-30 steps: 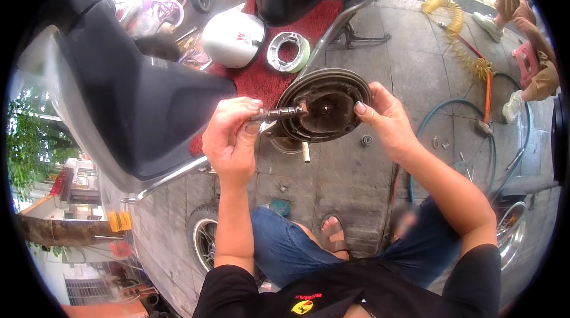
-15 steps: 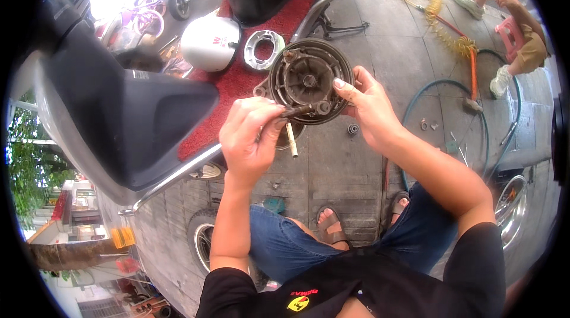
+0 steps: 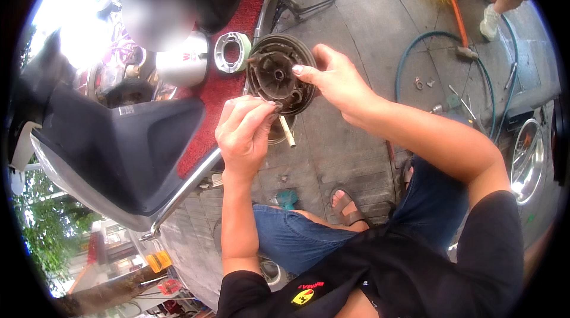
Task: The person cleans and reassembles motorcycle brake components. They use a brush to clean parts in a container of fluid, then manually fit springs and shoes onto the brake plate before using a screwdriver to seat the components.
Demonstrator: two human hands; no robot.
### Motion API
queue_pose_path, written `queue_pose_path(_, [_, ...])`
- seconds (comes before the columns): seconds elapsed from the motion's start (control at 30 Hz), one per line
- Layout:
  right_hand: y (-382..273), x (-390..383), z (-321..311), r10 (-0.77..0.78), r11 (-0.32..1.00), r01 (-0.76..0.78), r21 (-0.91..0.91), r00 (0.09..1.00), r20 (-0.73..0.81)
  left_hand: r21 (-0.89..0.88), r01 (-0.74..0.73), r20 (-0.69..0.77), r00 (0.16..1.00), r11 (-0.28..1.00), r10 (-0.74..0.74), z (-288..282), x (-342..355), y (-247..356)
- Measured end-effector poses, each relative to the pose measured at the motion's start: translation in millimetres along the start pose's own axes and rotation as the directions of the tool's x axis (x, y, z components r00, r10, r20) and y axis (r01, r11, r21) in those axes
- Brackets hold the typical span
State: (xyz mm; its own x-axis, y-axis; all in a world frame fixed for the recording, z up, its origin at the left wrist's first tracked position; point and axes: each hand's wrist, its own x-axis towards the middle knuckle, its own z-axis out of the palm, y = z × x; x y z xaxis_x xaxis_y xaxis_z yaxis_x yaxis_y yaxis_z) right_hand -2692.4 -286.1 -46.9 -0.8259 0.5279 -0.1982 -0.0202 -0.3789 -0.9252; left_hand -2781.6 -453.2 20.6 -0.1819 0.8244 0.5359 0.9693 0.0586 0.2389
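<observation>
A ridged, round metal drum (image 3: 272,83) is clasped by the right hand (image 3: 338,80); whether anything is pinched in the left hand's (image 3: 242,131) nearly closed fingertips cannot be told. 1 smooth ring (image 3: 244,51) is seen.

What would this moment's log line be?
Right hand: grips round dark metal plate | Left hand: at plate's lower edge, grip unclear | Nearby: silvery, green-sided ring on red mat

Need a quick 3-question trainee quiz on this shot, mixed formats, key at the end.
1. Which hand has its thumb on the face of the round dark metal part?
2. True or false: the ring-shaped part lies to the left of the helmet in the picture.
3. The orange-handled hammer lies on: a) the red mat; b) the paving; c) the helmet.

Key: 1. The right hand. 2. False, to its right. 3. b.
</observation>
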Motion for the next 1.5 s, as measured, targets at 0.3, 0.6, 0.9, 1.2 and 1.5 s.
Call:
queue_pose_path(0.3, [10,4,2,-0.026,1.0,0.026,-0.004,0.998,0.061,0.051,0.045,0.002,0.999,0.998,-0.045,14,4,7])
queue_pose_path(0.6, [0,1,-6,0.238,0.953,-0.252,0.166,0.966,0.096,-0.022,0.056,0.087,0.995,0.998,-0.054,22,5,-4])
queue_pose_path(0.9, [-8,6,-13,0.285,0.946,-0.287,0.153,0.958,0.032,-0.2,0.655,0.087,0.752,0.728,-0.653,6,-27,-43])
queue_pose_path(1.2, [-2,17,-18,0.247,0.961,-0.245,0.125,0.969,-0.001,-0.767,0.641,0.442,0.487,-0.035,-0.753,37,-55,-76])
queue_pose_path(1.5, [1,27,-29,0.278,0.958,-0.265,-0.111,0.953,0.12,-0.831,0.533,0.411,0.393,-0.161,-0.822,36,-43,-69])
